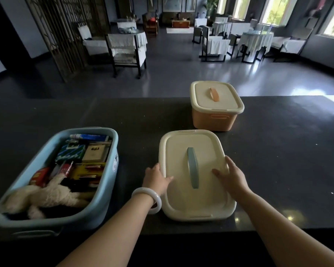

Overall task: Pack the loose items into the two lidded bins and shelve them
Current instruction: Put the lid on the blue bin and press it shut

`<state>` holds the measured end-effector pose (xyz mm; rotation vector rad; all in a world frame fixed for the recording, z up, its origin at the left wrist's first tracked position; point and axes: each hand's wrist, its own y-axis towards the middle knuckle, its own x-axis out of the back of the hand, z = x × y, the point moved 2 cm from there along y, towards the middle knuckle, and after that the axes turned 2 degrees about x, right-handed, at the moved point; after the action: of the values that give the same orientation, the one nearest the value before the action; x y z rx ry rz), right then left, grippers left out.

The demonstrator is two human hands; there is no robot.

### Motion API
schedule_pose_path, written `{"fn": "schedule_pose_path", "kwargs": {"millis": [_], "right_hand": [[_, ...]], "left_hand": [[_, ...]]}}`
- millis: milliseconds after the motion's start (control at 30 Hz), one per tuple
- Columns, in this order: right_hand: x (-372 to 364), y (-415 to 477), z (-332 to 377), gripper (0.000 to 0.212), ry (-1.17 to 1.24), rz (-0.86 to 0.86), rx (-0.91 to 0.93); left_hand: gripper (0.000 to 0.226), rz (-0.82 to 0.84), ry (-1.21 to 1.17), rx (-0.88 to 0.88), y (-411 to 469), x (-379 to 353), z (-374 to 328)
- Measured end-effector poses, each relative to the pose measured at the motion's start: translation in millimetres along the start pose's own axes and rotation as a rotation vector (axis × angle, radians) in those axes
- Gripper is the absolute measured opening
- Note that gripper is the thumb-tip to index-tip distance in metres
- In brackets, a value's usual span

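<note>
left hand (156,178) curled, right hand (232,175) splayed flat

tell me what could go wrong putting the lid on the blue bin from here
1. The white plush toy bulges up near the rim of the open blue plastic bin, so the cream lid with the blue handle may not seat flat.
2. The left hand and right hand are at the lid's sides, not its handle; it could slip when lifted.
3. The lidded orange plastic bin stands by the dark counter's far edge; a nudge might push it off.
</note>
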<state>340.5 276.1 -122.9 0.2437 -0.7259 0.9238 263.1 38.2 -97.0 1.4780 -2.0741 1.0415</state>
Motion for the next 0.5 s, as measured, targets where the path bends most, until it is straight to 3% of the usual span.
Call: {"fn": "schedule_pose_path", "kwargs": {"millis": [133,233,333,500], "right_hand": [[8.7,1.7,41.5,0.062,0.056,-0.042,0.107],[7.8,-5.4,91.1,0.037,0.105,-0.030,0.253],[-10.5,-23.3,140.2,0.020,0.145,-0.039,0.339],[-71.6,-63.1,205.4,0.032,0.163,-0.010,0.338]], "left_hand": [[0.056,-0.171,0.023,-0.111,-10.1,45.2,-12.8],[0.053,-0.318,0.053,-0.189,-17.1,100.8,-15.7],[0.052,-0.348,0.052,-0.193,-20.5,160.1,-1.5],[0.030,-0.399,-0.045,-0.220,-26.0,236.6,57.6]]}}
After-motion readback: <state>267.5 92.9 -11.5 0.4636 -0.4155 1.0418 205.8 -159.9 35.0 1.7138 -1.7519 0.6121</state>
